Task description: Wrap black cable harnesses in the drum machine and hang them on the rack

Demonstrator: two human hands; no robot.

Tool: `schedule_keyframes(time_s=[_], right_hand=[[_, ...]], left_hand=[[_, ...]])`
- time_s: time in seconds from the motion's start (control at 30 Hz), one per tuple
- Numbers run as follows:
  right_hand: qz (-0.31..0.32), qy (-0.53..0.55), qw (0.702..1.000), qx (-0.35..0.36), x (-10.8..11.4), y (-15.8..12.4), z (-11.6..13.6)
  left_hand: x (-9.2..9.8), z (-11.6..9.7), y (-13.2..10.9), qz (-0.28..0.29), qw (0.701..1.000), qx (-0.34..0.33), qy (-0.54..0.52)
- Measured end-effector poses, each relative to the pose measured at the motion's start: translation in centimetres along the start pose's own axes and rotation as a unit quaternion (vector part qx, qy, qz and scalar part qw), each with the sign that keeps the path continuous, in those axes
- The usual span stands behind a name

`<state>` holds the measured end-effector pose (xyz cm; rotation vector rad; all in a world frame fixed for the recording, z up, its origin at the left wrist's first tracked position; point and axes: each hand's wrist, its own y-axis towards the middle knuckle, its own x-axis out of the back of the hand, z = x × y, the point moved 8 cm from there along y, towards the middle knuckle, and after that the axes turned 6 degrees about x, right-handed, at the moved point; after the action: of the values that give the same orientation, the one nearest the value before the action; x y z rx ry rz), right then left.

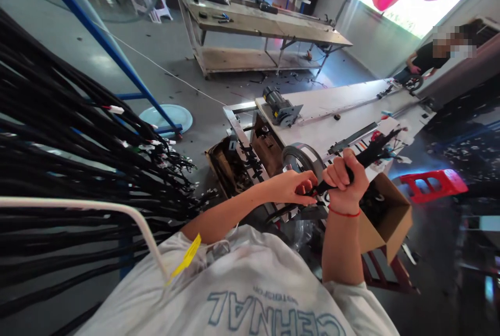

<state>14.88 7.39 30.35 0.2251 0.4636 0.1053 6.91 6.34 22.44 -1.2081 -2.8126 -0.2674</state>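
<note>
So there's just 1 cam here, worn on the person's head, looking forward and steeply down. It sits right above the chest: the white T-shirt (253,294) fills the bottom edge, its lettering upside down. The left hand (299,187) and right hand (346,177) are pretty close, right of center. Super wide view too, taking in black cable bundles (47,91) near on the left and the white-topped worktable (339,99) running off to the upper right. A metal workbench (281,26) and the window (417,15) sit well back, both sloping down rightward, so the framing's tilted.
</note>
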Motion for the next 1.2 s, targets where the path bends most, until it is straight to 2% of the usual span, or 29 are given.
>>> schedule_keyframes(time_s=[0.07, 0.17, 0.4, 0.6, 0.7, 0.83, 0.97, 1.07, 1.13, 1.2], right_hand=[[-0.012, -0.008, 1.000, 0.001, 0.2, -0.3, 0.1], [-0.029, -0.025, 0.999, 0.012, 0.5, -0.9, 0.1], [-0.024, -0.043, 0.999, 0.004, 0.2, -2.2, 0.2], [-0.046, -0.086, 0.993, 0.068, 0.8, -2.4, 1.7], [-0.005, -0.123, 0.991, 0.044, 0.5, -2.6, 0.7], [0.014, -0.124, 0.992, 0.011, 0.7, -2.7, -1.1], [-0.020, -0.108, 0.991, -0.071, 2.6, -2.4, -3.9], [-0.114, -0.040, 0.990, -0.073, 5.7, -1.5, -4.5], [-0.180, 0.024, 0.983, -0.030, 8.0, -0.6, -3.8], [-0.217, 0.058, 0.974, 0.002, 9.5, 0.2, -3.5]], left_hand=[[0.5, 0.1, 0.2, -0.008, 0.999, -0.017, 0.050], [0.3, 0.4, 0.3, 0.011, 0.998, -0.044, 0.044], [-1.5, 0.2, 0.1, 0.077, 0.995, -0.064, 0.017], [-4.0, 2.0, -0.3, 0.045, 0.986, 0.009, -0.159], [-5.0, 2.4, -0.6, 0.038, 0.985, 0.018, -0.165], [-4.8, 2.0, -0.5, 0.037, 0.990, 0.004, -0.133], [-3.1, 3.5, -1.1, -0.027, 0.996, 0.029, -0.081], [-1.7, 5.2, -2.2, -0.081, 0.995, 0.052, -0.019], [-1.2, 6.1, -2.8, -0.058, 0.996, 0.065, -0.009], [-0.9, 7.0, -3.5, 0.005, 0.995, 0.095, -0.020]])
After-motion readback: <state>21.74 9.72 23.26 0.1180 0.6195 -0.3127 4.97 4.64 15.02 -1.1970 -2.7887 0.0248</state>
